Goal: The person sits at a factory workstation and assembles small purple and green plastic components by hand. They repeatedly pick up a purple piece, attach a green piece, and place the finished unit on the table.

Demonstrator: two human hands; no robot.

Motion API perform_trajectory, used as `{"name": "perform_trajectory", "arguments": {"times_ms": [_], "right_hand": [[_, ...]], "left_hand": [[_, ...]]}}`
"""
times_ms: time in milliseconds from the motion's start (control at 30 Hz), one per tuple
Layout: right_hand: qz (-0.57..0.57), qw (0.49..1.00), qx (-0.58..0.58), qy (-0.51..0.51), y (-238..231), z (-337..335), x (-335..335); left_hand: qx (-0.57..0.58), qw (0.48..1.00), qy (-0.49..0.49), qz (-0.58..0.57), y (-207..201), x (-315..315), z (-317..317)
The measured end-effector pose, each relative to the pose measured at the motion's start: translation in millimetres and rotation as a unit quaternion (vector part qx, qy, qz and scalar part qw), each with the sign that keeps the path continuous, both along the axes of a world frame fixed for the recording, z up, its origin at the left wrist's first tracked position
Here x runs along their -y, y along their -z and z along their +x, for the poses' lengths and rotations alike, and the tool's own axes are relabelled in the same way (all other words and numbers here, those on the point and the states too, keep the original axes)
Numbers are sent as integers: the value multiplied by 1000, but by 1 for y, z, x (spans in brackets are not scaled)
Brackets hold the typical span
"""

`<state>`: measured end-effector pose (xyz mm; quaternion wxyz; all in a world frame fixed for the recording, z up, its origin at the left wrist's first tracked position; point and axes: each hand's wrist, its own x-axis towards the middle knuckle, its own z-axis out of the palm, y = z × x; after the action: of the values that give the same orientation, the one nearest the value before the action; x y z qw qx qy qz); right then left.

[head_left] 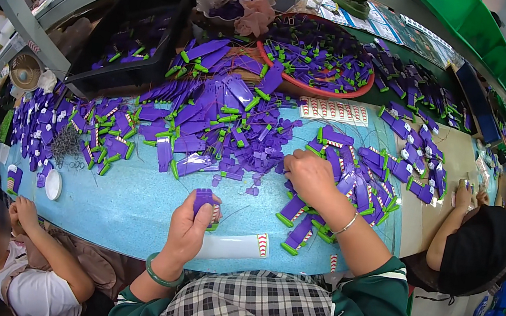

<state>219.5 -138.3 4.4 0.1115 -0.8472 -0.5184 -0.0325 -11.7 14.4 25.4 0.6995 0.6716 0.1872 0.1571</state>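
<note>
My left hand point(186, 233) is closed around a purple plastic toy part point(204, 199) with a green end and a red-and-white striped sticker. The part stands tilted up between thumb and fingers, just above the blue table top. To the right, my right hand point(310, 178) has its fingers bent together at the edge of a heap of small purple plastic pieces point(261, 149). What those fingertips hold, if anything, cannot be made out. Beside and under my right forearm lies a pile of purple-and-green parts with striped stickers point(359, 190).
A white backing strip with striped stickers point(233, 246) lies near the front edge; a sticker sheet point(334, 110) lies farther back. Behind are a black bin point(177, 29) and a red basket point(322, 92) of parts. Co-workers sit at left point(44, 284) and right point(481, 251).
</note>
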Motion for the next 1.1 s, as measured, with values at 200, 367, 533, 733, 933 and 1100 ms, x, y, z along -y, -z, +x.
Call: {"name": "perform_trajectory", "arguments": {"times_ms": [200,367,533,733,933,1100], "right_hand": [[139,879,-457,4,-37,-18,12],[256,701,-665,25,-23,-72,21],[291,872,-394,-7,-20,-94,19],[297,914,-273,-51,-17,-91,23],[268,878,-393,-47,-8,-94,23],[256,860,-442,-11,-12,-101,19]], "left_hand": [[-23,998,54,0,13,12,11],[-54,986,160,15,18,27,21],[-54,967,190,163,9,30,23],[-25,946,189,261,7,31,21],[-18,927,192,321,17,31,20],[-56,942,210,258,12,32,17]]}}
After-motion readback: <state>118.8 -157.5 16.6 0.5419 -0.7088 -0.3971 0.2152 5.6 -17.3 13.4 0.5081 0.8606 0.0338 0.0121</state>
